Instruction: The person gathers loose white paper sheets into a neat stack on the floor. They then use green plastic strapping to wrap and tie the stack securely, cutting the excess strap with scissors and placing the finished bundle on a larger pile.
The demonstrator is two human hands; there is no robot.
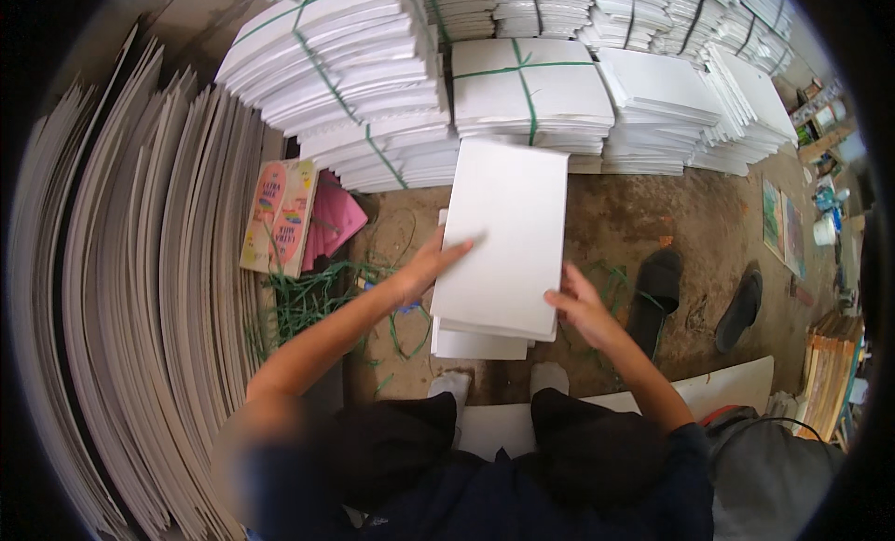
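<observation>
While the cross-tied stack of white boards [531,117] sits on the floor as reference, the white rectangular board [503,224] is held on its near side, far end just overlapping the stack's front in view. At least one more layer shows along the board's lower edge; another white board [480,347] lies below, mostly covered.

Left hand [419,269]: at the board's left edge, thumb flat on top, fingers hidden beneath, pinching it. Right hand [583,303]: at the lower right edge, thumb touching, fingers curved alongside; cannot tell how firmly it grips.

Left of the cross-tied stack: a taller white stack with green strapping [350,66]. Right of it: an untied white stack [657,84]. Near side, to its left: printed carton panel [278,215], pink sheets [336,217], tangled green strapping [308,308]. Farther left of it: grey-brown cardboard sheets [182,289], on edge. Near side, to its right: two black sandals [660,275], apart. Nearest the wearer, well short of it: two socked feet [452,384].
</observation>
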